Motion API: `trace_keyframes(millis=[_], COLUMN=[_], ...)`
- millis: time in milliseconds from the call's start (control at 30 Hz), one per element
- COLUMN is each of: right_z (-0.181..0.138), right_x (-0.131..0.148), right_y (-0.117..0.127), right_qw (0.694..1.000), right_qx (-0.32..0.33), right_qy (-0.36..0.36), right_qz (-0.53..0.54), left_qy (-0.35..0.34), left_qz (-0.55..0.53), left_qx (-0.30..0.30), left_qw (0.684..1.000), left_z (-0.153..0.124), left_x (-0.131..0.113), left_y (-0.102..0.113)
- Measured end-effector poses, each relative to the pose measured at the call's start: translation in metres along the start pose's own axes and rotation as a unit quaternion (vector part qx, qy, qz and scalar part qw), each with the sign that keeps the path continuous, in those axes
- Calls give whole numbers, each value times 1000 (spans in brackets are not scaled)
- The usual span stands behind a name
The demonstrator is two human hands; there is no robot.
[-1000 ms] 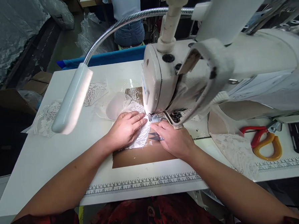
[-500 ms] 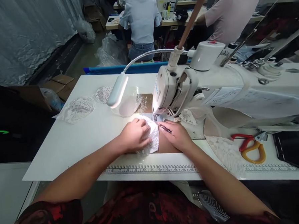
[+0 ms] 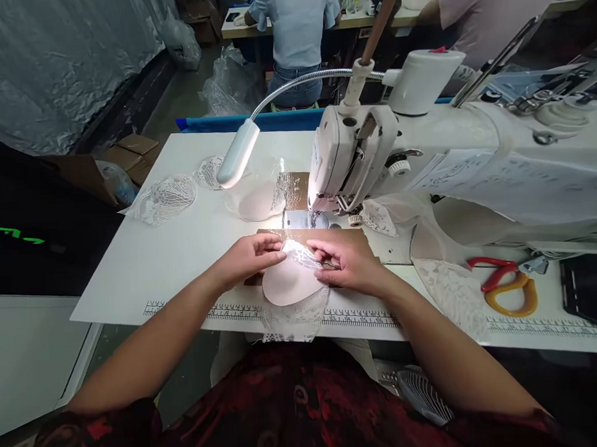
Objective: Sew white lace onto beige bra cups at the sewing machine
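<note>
A pale pink foam bra cup with white lace along its top and below it lies on the front of the sewing table. My left hand pinches its upper left edge between thumb and fingers. My right hand is at the cup's right edge, fingers closed around a slim metal tool like tweezers, mostly hidden by the fingers. The presser foot and needle of the sewing machine stand just behind the cup, apart from it.
Lace pieces and another cup lie to the left under a lamp. On the right are lace fabric, red-and-yellow-handled scissors and a black flat object. A printed ruler runs along the front edge. People sit beyond.
The lace-covered piece has come away from the needle toward me and now lies with its pink cup side showing. Both hands have shifted to its edges.
</note>
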State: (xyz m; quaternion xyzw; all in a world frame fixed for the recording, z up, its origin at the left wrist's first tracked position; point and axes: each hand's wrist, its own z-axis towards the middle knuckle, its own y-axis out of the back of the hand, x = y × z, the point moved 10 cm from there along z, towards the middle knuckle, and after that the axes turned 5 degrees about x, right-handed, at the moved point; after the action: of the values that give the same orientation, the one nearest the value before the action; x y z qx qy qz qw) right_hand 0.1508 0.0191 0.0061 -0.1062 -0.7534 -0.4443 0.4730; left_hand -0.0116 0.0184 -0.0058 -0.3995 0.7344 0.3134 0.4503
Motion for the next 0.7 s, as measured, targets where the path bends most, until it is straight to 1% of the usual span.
trace_keyframes(millis=[100, 133, 167, 200, 267, 367, 433, 567, 700], right_z=[0, 0, -1, -1, -2, -1, -1, -1, -2], right_x=[14, 16, 17, 16, 9, -6, -11, -16, -21], right_y=[2, 5, 9, 14, 19, 17, 15, 21, 24], right_qw=[1000, 999, 998, 995, 990, 985, 981, 978, 979], right_qx=[-12, -27, -46, -65, -87, -75, -72, -109, -122], right_qy=[27, 34, 40, 43, 36, 3, -10, -22, -58], right_qz=[-8, 7, 30, 56, 106, 155, 178, 177, 155], left_qy=[32, 31, 25, 16, -5, -31, -46, -49, -39], left_qz=[-80, -101, -123, -145, -178, -186, -183, -179, -162], left_qx=[106, 135, 149, 149, 117, 56, 36, 14, 18], left_qw=[991, 985, 981, 978, 977, 980, 981, 983, 986], left_z=[14, 17, 19, 21, 25, 29, 30, 32, 32], left_x=[-2, -6, -9, -12, -13, -10, -7, -4, -3], left_y=[-28, -37, -44, -47, -44, -32, -25, -17, -15])
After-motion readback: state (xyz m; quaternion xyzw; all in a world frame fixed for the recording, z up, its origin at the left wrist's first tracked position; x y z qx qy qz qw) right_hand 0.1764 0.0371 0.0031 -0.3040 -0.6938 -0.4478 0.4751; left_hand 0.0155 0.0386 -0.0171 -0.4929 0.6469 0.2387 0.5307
